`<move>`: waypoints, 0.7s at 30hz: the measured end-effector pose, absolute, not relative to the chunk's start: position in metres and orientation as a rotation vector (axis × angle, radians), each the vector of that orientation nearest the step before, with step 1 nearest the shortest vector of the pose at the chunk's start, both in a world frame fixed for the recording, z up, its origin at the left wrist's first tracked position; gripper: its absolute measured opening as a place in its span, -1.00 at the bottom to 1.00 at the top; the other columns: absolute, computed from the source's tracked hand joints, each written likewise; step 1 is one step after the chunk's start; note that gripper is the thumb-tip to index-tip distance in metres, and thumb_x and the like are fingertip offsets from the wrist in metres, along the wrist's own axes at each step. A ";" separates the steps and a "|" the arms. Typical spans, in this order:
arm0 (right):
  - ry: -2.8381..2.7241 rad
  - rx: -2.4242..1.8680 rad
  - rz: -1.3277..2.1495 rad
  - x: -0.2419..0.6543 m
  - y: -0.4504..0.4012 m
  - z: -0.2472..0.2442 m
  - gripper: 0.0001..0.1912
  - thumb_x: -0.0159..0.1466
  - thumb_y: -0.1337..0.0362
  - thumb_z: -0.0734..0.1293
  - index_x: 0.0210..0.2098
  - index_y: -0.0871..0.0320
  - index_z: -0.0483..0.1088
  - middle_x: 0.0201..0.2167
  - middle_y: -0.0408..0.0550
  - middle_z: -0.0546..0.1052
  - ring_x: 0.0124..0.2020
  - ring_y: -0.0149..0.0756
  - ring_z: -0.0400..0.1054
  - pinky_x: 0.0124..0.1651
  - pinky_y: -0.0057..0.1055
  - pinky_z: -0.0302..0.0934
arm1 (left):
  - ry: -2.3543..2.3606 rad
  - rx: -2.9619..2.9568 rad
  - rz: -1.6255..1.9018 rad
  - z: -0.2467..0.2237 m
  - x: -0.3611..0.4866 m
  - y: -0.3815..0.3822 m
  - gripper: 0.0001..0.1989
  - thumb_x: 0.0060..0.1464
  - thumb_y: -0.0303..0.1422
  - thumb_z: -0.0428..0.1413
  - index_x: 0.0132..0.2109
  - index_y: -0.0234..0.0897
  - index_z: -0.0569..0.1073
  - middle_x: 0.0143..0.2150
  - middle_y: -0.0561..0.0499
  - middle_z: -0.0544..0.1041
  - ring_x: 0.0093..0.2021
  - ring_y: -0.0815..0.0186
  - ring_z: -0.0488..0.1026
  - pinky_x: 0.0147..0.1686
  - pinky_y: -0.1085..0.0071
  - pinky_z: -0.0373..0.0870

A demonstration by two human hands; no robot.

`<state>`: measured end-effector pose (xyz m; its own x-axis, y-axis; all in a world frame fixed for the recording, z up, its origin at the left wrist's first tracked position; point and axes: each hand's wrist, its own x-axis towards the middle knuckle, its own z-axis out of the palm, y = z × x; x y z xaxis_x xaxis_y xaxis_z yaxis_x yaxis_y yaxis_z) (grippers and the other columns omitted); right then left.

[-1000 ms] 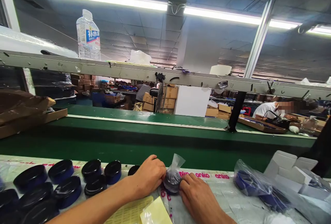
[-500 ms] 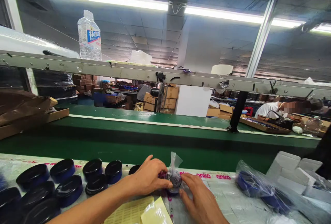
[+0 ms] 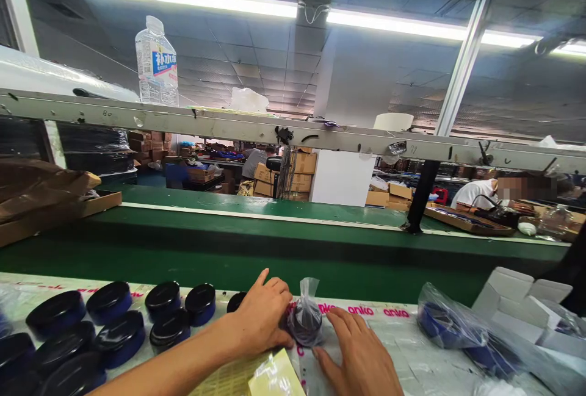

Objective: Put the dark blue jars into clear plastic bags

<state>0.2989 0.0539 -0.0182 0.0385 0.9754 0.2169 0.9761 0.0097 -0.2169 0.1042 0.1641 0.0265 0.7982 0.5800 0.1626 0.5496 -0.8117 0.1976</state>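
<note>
A small round dark item [image 3: 306, 323] sits on the work surface in a clear plastic bag [image 3: 308, 289], whose gathered top stands up. My left hand [image 3: 263, 313] is at the item's left side, thumb and fingers apart; whether its fingertips touch the bag I cannot tell. To the right, my right hand [image 3: 359, 350] is open, with thumb and fingers spread and a small gap to the bag. Below my left hand lie yellow label sheets [image 3: 277, 374]. Several round, dark blue, black-topped containers [image 3: 119, 336] stand to the left, one partly hidden behind my left hand.
Bagged blue round pieces [image 3: 442, 326] lie at the right, beside an open white carton [image 3: 508, 304]. A green conveyor belt [image 3: 206, 255] runs behind the work surface. Above it, a metal shelf rail [image 3: 229, 124] carries a plastic bottle [image 3: 157, 63]. Another person [image 3: 476, 193] bends over at far right.
Both hands have loosened from the bagged item and drawn slightly apart. The item shows more fully, and its bag top sits a little lower.
</note>
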 end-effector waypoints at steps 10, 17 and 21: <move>-1.872 -1.929 0.060 0.299 0.069 -0.026 -0.71 0.41 0.24 0.20 -0.11 0.18 0.53 -0.13 0.14 0.62 -0.06 0.06 0.47 -0.01 -0.10 0.30 | 0.790 2.827 0.278 0.030 0.111 0.167 -0.69 0.23 -0.11 0.18 -0.32 -0.27 0.56 -0.14 -0.10 0.62 0.02 0.05 0.54 0.37 -0.16 0.01; -1.679 -1.872 0.206 0.310 0.076 -0.018 -0.58 0.47 0.06 0.05 -0.37 0.05 0.37 -0.39 -0.02 0.59 -0.34 -0.10 0.48 -0.30 -0.28 0.19 | 0.890 2.779 0.333 0.035 0.119 0.172 -0.56 0.35 -0.24 -0.06 -0.48 -0.23 0.46 -0.44 -0.08 0.61 -0.32 0.13 0.59 -0.12 0.25 0.40; -1.530 -1.797 0.342 0.310 0.082 -0.026 -0.66 0.42 0.01 0.06 -0.13 0.08 0.32 -0.36 -0.07 0.62 -0.35 -0.18 0.53 -0.30 -0.35 0.30 | 0.996 2.702 0.387 0.037 0.121 0.165 -0.64 0.30 -0.17 -0.02 -0.38 -0.22 0.49 -0.39 -0.09 0.65 -0.33 0.10 0.60 -0.36 0.35 0.32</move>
